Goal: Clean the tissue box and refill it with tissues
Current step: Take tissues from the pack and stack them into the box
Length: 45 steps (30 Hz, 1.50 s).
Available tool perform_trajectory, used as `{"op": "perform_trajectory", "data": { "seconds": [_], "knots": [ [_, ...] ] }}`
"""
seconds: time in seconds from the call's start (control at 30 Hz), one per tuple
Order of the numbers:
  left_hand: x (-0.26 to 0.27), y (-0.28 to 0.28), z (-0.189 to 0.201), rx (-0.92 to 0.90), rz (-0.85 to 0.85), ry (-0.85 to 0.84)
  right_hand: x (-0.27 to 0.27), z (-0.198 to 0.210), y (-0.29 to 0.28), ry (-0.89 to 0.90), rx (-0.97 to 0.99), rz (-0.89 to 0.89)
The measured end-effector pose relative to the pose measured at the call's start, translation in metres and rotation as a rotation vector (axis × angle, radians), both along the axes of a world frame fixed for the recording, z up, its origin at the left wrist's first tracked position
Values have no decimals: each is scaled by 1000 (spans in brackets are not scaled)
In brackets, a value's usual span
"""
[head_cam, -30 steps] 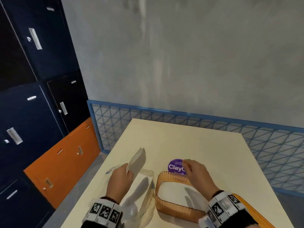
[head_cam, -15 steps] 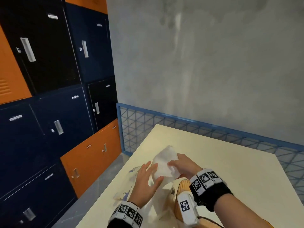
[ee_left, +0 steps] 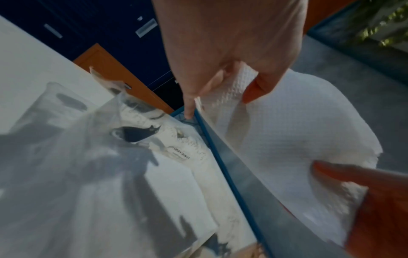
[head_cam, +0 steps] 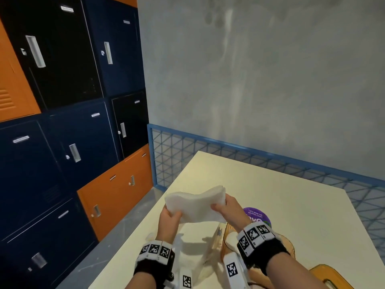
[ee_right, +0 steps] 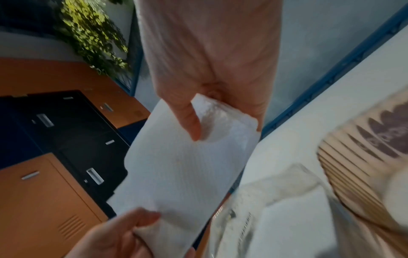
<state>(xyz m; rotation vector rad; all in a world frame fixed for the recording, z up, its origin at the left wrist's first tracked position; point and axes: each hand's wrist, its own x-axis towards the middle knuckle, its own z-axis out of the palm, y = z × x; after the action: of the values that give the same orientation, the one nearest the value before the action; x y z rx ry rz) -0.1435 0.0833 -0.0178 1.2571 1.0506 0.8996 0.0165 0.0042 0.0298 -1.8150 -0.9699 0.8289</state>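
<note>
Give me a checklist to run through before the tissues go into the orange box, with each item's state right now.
1. Left hand grips one end of the tissue stack: ok.
2. Right hand grips the other end: ok.
3. Stack flat and straight: not ok, it sags and bends between the hands.
4. Stack over the orange box: not ok, it is held up and to the left of the box.
5. Box interior clean: cannot tell, the right wrist covers most of it.
6. Empty plastic wrapper clear of the box: cannot tell, it lies right beside the box's left wall.
</note>
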Motion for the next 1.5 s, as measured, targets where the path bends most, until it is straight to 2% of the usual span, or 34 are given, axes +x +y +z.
{"op": "perform_trajectory", "data": {
  "seconds": [0.17,0.3,0.47,0.57,0.73,0.83,0.9,1.0,1.1,1.2,1.37,1.5],
  "knots": [
    [1,-9,-16,90,96,138,-15,-36,-4,118,34,-114],
    [-4,-13,-38,60,78,297,-22,-61,-7,87,-38,-178],
    [-6,-11,-36,132,80,296,-21,-55,1,-49,-46,-185],
    [-9,-9,-35,133,94,287,-19,-56,2,-53,-57,-189],
    [-8,-7,-43,107,9,399,-16,-63,0,-63,-117,-237],
    [-5,-5,-38,161,-4,464,-14,-58,4,-74,-107,-228],
    [-4,-7,-27,215,22,423,-11,-54,5,-64,-72,-245],
    [3,-10,-9,273,52,252,-4,-41,-2,3,16,-283],
    [23,-20,10,333,-7,112,15,-25,-22,67,108,-357],
    [56,-35,19,322,-126,78,42,-22,-52,54,113,-479],
    [106,-62,7,208,-320,202,71,-35,-102,-46,8,-644],
    [123,-73,-8,220,-430,337,79,-45,-117,-182,-131,-683]
  ]
}}
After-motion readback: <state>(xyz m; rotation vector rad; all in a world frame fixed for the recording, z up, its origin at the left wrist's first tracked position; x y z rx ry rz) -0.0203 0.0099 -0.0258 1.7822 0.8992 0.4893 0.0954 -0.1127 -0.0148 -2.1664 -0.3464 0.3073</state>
